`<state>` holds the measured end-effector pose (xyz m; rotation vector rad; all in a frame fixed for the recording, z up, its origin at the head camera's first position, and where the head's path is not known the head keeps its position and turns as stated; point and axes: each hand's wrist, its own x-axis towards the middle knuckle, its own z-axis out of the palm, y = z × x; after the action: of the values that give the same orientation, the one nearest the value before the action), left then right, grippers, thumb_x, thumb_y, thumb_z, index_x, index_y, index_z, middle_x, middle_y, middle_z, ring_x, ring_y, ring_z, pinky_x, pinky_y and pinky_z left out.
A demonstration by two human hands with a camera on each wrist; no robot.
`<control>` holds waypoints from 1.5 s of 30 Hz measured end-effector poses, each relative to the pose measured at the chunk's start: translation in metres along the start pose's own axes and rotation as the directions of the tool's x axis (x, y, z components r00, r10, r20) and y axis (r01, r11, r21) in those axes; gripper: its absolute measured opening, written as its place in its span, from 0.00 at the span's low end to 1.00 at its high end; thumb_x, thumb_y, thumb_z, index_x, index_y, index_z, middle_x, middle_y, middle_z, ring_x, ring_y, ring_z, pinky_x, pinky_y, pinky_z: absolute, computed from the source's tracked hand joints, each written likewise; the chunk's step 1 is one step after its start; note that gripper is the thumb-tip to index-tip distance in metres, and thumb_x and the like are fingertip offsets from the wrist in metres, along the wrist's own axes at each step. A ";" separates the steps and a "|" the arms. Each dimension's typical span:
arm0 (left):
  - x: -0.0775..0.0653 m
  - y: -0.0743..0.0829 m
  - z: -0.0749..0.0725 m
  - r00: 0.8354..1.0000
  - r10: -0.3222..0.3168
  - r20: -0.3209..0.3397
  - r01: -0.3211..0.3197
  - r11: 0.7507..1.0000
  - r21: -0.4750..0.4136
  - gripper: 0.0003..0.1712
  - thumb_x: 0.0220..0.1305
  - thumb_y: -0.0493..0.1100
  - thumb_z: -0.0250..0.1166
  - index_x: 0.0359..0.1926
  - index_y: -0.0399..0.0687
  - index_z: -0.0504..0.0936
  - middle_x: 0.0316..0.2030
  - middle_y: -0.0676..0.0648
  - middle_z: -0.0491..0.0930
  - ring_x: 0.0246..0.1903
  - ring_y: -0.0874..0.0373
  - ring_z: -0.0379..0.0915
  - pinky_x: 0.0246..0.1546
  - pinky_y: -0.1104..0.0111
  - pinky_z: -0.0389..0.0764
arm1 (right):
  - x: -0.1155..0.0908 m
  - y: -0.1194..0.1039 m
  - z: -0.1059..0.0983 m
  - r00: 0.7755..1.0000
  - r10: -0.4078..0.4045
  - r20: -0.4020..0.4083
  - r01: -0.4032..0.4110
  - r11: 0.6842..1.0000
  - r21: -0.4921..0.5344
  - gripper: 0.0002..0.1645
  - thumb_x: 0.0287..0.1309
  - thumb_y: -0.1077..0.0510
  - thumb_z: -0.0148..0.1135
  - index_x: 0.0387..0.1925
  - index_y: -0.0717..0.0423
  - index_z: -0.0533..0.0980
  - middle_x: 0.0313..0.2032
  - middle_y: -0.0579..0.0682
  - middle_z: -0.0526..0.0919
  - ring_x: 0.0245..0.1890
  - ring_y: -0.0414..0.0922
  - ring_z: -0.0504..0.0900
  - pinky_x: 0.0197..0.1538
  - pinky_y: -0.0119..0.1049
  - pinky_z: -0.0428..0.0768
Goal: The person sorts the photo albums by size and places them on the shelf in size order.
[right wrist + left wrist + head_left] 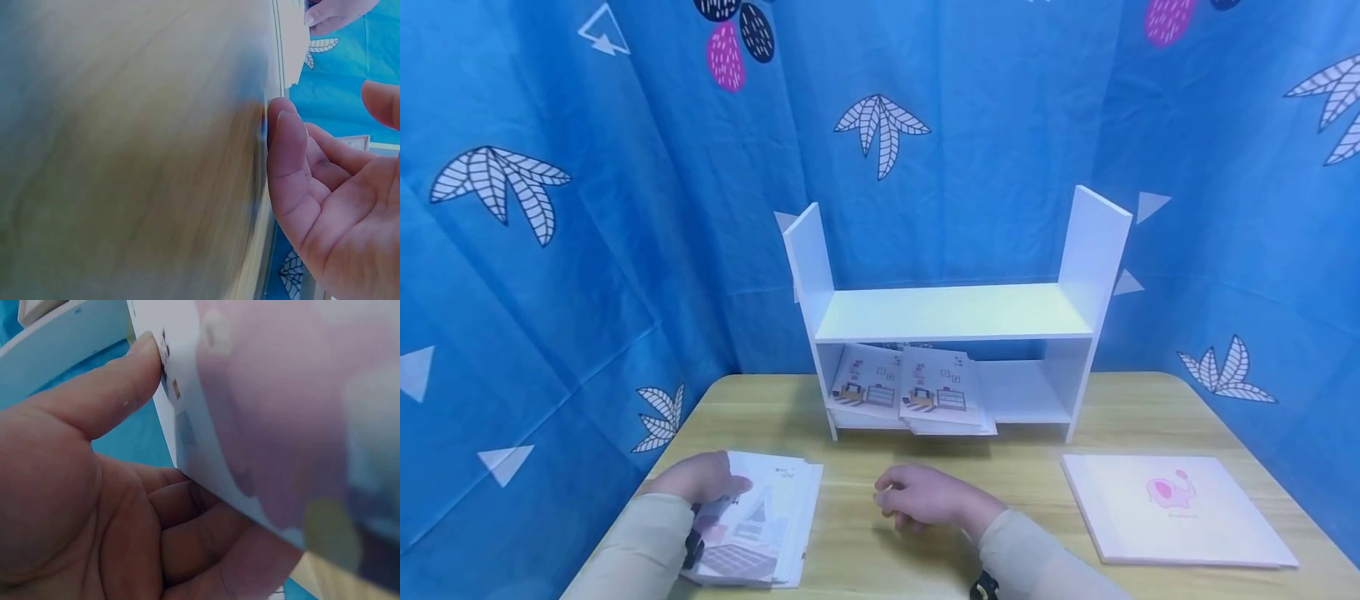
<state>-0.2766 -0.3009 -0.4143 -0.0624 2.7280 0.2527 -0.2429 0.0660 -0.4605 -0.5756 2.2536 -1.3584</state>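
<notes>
At the left of the table lies a stack of thin white picture books (pixel 756 521) with pastel covers. My left hand (pixel 700 477) is at the stack's far left edge. In the left wrist view the thumb (pixel 134 369) lies on the front of a picture book (pixel 275 412), with the fingers curled beneath its edge, so the hand grips it. My right hand (pixel 925 497) is held low over the middle of the table, fingers loosely curled, holding nothing. The right wrist view shows its fingertips (pixel 284 134) close to the wooden surface.
A white two-tier shelf (pixel 955 312) stands at the back of the table. Its lower tier holds two leaning groups of picture books (pixel 868 379), at left and centre. A pale book with a pink elephant (pixel 1172 517) lies at the right. Blue patterned curtains (pixel 955 208) surround the table.
</notes>
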 end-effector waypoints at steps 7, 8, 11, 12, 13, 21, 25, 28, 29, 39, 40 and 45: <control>-0.007 0.018 0.004 1.000 0.015 -0.012 -0.014 0.999 0.039 0.35 0.68 0.63 0.63 0.52 0.32 0.80 0.35 0.45 0.79 0.34 0.49 0.74 0.46 0.49 0.78 | -0.001 0.000 0.000 1.000 0.016 0.007 -0.016 1.000 0.006 0.24 0.67 0.50 0.62 0.57 0.60 0.77 0.35 0.51 0.84 0.31 0.50 0.84 0.34 0.43 0.84; -0.008 0.021 0.005 1.000 0.016 -0.015 -0.015 0.999 0.043 0.35 0.68 0.63 0.63 0.52 0.32 0.80 0.35 0.45 0.79 0.35 0.49 0.74 0.47 0.49 0.78 | -0.001 0.000 0.000 1.000 0.019 0.007 -0.019 1.000 0.005 0.23 0.67 0.50 0.62 0.56 0.59 0.77 0.34 0.51 0.84 0.30 0.50 0.84 0.34 0.43 0.84; -0.013 0.029 0.006 0.999 0.019 -0.026 -0.017 0.999 0.052 0.34 0.69 0.63 0.62 0.52 0.33 0.81 0.34 0.46 0.78 0.34 0.49 0.74 0.46 0.49 0.77 | -0.001 -0.001 0.001 1.000 0.017 0.010 -0.016 1.000 -0.006 0.22 0.67 0.49 0.62 0.55 0.59 0.78 0.33 0.51 0.84 0.30 0.50 0.84 0.34 0.42 0.83; -0.013 0.032 0.006 0.999 0.021 -0.028 -0.020 0.998 0.052 0.33 0.69 0.63 0.62 0.52 0.34 0.81 0.34 0.46 0.78 0.34 0.50 0.73 0.47 0.49 0.77 | -0.001 -0.001 0.002 1.000 0.015 0.012 -0.015 1.000 -0.010 0.22 0.67 0.49 0.62 0.56 0.59 0.78 0.33 0.50 0.84 0.30 0.50 0.84 0.34 0.42 0.83; -0.013 0.035 0.007 0.999 0.025 -0.032 -0.023 0.998 0.054 0.32 0.69 0.62 0.63 0.51 0.35 0.82 0.33 0.47 0.78 0.34 0.50 0.74 0.46 0.49 0.77 | -0.002 -0.002 0.003 1.000 0.014 0.014 -0.014 1.000 -0.017 0.22 0.67 0.49 0.61 0.56 0.59 0.78 0.33 0.49 0.84 0.30 0.50 0.84 0.34 0.42 0.83; -0.014 0.053 0.014 0.997 0.050 -0.057 -0.046 0.996 0.080 0.25 0.68 0.61 0.64 0.44 0.43 0.85 0.30 0.49 0.78 0.31 0.53 0.73 0.44 0.52 0.78 | -0.003 -0.004 0.008 0.999 0.002 0.044 0.001 0.998 -0.066 0.19 0.68 0.50 0.60 0.53 0.56 0.80 0.32 0.47 0.84 0.30 0.48 0.84 0.33 0.42 0.83; -0.015 0.063 0.016 0.996 0.068 -0.064 -0.061 0.992 0.107 0.25 0.67 0.62 0.64 0.42 0.44 0.85 0.29 0.49 0.78 0.30 0.53 0.73 0.44 0.52 0.78 | -0.004 -0.003 0.009 0.998 -0.013 0.058 0.018 0.996 -0.083 0.15 0.68 0.51 0.59 0.48 0.55 0.81 0.30 0.48 0.84 0.28 0.48 0.84 0.31 0.42 0.84; -0.017 0.069 0.017 0.994 0.085 -0.069 -0.075 0.988 0.136 0.23 0.68 0.62 0.63 0.38 0.46 0.85 0.28 0.49 0.77 0.29 0.53 0.73 0.42 0.54 0.78 | -0.004 -0.003 0.009 0.997 -0.025 0.072 0.032 0.995 -0.090 0.13 0.68 0.51 0.58 0.43 0.55 0.82 0.29 0.49 0.84 0.27 0.47 0.83 0.30 0.41 0.84; -0.017 0.072 0.018 0.993 0.092 -0.069 -0.081 0.985 0.150 0.22 0.68 0.61 0.63 0.36 0.46 0.85 0.27 0.49 0.77 0.28 0.53 0.73 0.41 0.55 0.77 | -0.004 -0.003 0.010 0.997 -0.031 0.078 0.038 0.995 -0.096 0.13 0.68 0.51 0.58 0.40 0.55 0.82 0.28 0.49 0.83 0.27 0.47 0.83 0.29 0.41 0.84; -0.028 0.093 0.019 0.985 0.152 -0.078 -0.129 0.962 0.243 0.23 0.68 0.62 0.62 0.32 0.47 0.85 0.25 0.49 0.76 0.27 0.54 0.72 0.43 0.55 0.77 | -0.009 -0.004 0.003 0.981 -0.093 0.171 0.151 0.918 -0.367 0.18 0.69 0.43 0.56 0.25 0.45 0.69 0.20 0.43 0.73 0.20 0.39 0.72 0.27 0.33 0.74; -0.029 0.095 0.019 0.985 0.153 -0.076 -0.130 0.961 0.244 0.23 0.68 0.62 0.62 0.32 0.47 0.86 0.25 0.50 0.76 0.27 0.54 0.72 0.44 0.55 0.77 | -0.010 -0.004 0.001 0.979 -0.090 0.182 0.157 0.903 -0.401 0.18 0.69 0.42 0.56 0.26 0.44 0.69 0.21 0.42 0.72 0.21 0.38 0.72 0.28 0.33 0.74; -0.031 0.105 0.022 0.984 0.166 -0.072 -0.147 0.965 0.218 0.24 0.69 0.62 0.61 0.32 0.48 0.84 0.24 0.49 0.76 0.26 0.55 0.71 0.40 0.56 0.77 | -0.016 -0.006 -0.008 0.976 -0.058 0.208 0.154 0.864 -0.479 0.18 0.68 0.39 0.56 0.29 0.44 0.69 0.23 0.40 0.70 0.24 0.37 0.70 0.30 0.32 0.73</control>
<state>-0.2484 -0.1933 -0.4043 0.2070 2.8355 0.0005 -0.2335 0.0776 -0.4490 -0.9671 2.4388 -0.7159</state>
